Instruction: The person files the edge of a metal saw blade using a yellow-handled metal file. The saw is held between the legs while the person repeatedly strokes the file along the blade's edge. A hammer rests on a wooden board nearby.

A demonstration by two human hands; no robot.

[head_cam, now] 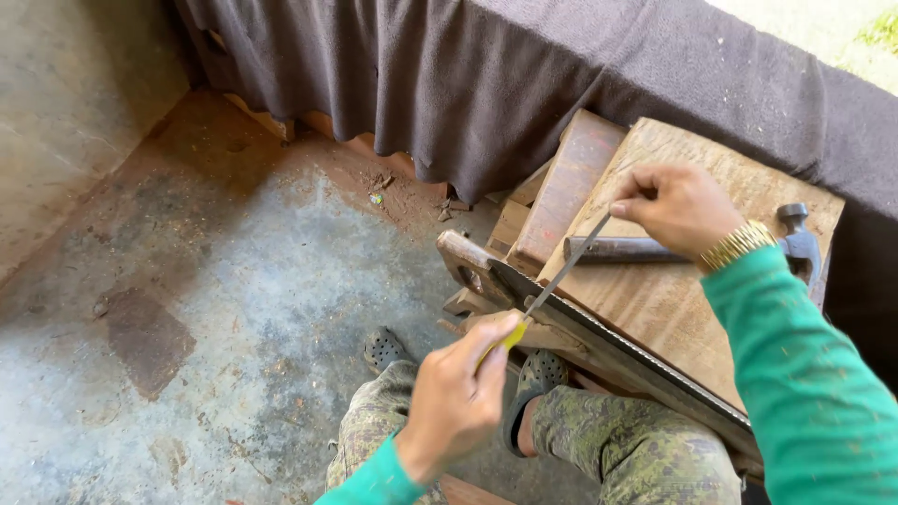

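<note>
Nearest, the left hand (456,395) is clenched around the yellow handle (510,335) of a slim file (558,277), whose steel shaft runs up and away to the right hand (681,208); that hand pinches the file's far tip between fingers and thumb. Between the two hands the file lies across the toothed edge of a hand saw (622,360), which rests along the near edge of a wooden tabletop (655,299) with its wooden grip (465,262) jutting out to the left; I cannot tell whether anything clamps the blade down.

Judging from this, the main risk is the file skating off the teeth; with the right fingers so close to the tip, a slip could carry them onto the saw's edge; uneven pressure from the two hands would cause it. If the blade is loose, it could also shift or chatter under the stroke. Below, the person's knees and feet in perforated clogs (538,372) sit right under the overhanging blade, so a dislodged saw could drop onto them.

Farther back, a claw hammer (795,245) lies on the tabletop just behind the right wrist; a backward jolt of the arm could knock it. Beyond hangs a dark cloth (486,84) over a dusty concrete floor (215,281).
</note>
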